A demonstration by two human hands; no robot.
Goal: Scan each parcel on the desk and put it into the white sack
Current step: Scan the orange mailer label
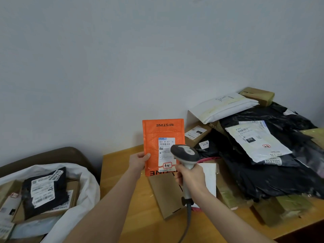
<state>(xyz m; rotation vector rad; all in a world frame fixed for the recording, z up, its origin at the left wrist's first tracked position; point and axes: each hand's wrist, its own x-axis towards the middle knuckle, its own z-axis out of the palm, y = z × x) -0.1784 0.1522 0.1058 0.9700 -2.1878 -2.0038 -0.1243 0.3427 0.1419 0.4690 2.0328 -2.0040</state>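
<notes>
Two hands are both occupied. The left hand (138, 159) holds an orange mailer (162, 132) upright above the worktop (115, 165), thumb on its front near the lower left edge, the other fingers hidden behind it. The right hand (190, 178) is wrapped round the handle of a scanner (185, 152). The scanner's head sits just in front of the mailer's label (165, 153) and covers its right side, while the barcode near the label's top shows beside the head. The step in hand looks like the scan itself.

The mailer looks like a padded envelope: light, flat, fairly stiff across its face but able to bend, with a slick plastic skin. A one-sided edge pinch seems enough for its weight, though it could swivel or slip if swung fast. A hold nearer mid-edge, clear of the label, would steady it. Whether the contents are fragile cannot be told.

The sack (77, 214) stands open to the left, below worktop level, with parcels already inside, so the mailer can likely be dropped in flat. Waiting on the worktop to the right are black bags (263, 172), a white pouch (254, 142) and a box (166, 193) below the held mailer.
</notes>
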